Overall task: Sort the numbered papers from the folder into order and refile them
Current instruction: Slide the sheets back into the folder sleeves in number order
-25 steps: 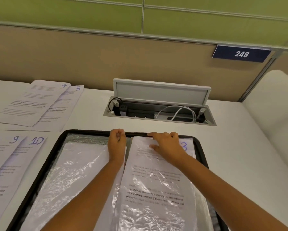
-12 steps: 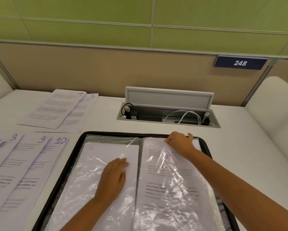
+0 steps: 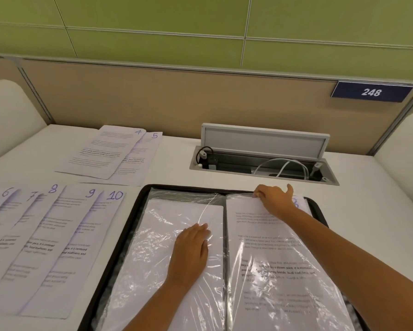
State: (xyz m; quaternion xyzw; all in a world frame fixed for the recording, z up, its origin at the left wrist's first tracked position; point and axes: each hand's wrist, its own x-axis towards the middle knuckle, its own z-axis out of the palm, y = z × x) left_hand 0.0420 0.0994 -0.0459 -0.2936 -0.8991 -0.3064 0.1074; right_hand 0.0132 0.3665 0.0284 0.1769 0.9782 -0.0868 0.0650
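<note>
right grip (image 3: 273, 199) pinching the top edge of the printed sheet (image 3: 274, 259) at the mouth of a clear plastic sleeve (image 3: 293, 297), thumb and forefingers closed on the paper, remaining fingers spread above it. just beside that grip to the right, a handwritten blue numeral peeking out from a page underneath, partly covered by the wrist and not readable for certain. left grip (image 3: 191, 249) flat and relaxed, palm down, pressing the crinkled sleeve over a blank white page (image 3: 167, 235) on the other half, holding nothing. both halves lying inside the open black zip folder (image 3: 131, 225), spine running between the two grips.

left of the left grip, beyond the folder's edge, a fanned overlapping row of sheets marked 6 (image 3: 6, 192), 7 (image 3: 32, 195), 8 (image 3: 53, 188), 9 (image 3: 90, 193) and 10 (image 3: 116, 195), flat on the white tabletop (image 3: 367, 211). farther away and to the left, two more overlapped sheets marked 4 (image 3: 138, 132) and 5 (image 3: 154, 135).

beyond the right grip, a recessed cable box (image 3: 262, 167) set into the tabletop, grey lid raised, a white cable and a black cable coiled inside. behind it a tan partition panel (image 3: 176, 99) with a dark blue plate reading 248 (image 3: 370, 92) at its upper right. above the partition, a green panelled wall (image 3: 153, 20). cream rounded dividers at both outer sides.
</note>
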